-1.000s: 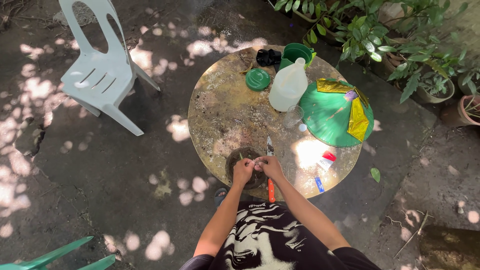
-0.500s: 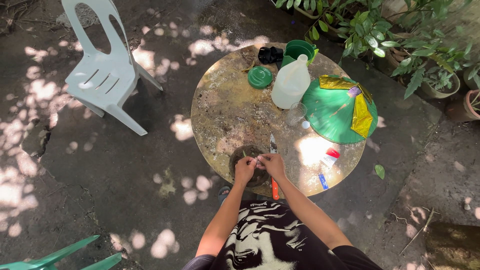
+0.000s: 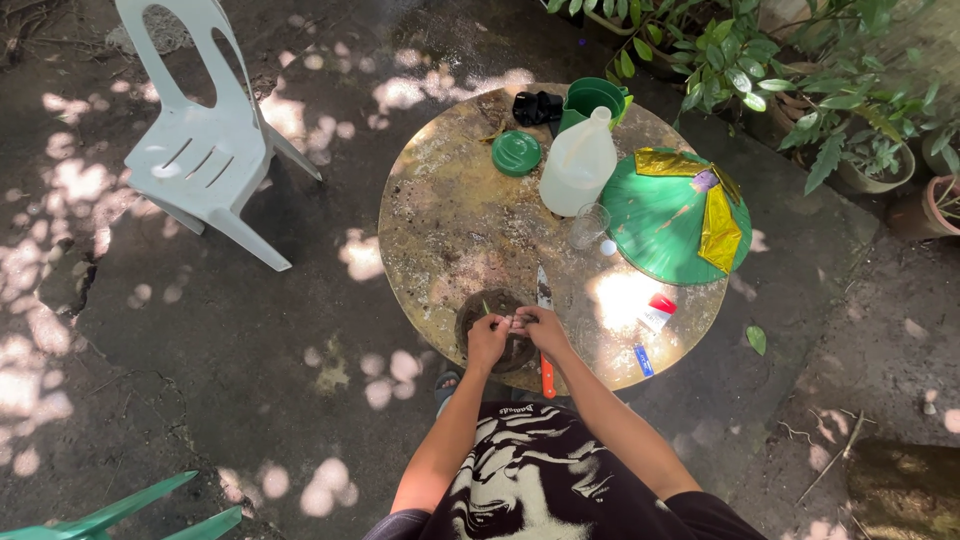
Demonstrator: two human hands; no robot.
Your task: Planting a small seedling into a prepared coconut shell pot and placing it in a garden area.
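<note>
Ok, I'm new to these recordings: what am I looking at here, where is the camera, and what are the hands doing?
There is no machine here. The camera sits on a person's head and looks down at their own two bare hands. The left hand and right hand meet over a small dark bowl at the near edge of a round table; their fingers pinch something small between them, too tiny to tell. Beside it lies a knife with an orange handle. Further back stand a white jug, a green lid and a green fan-shaped sheet. A white plastic chair stands to the left.
</note>
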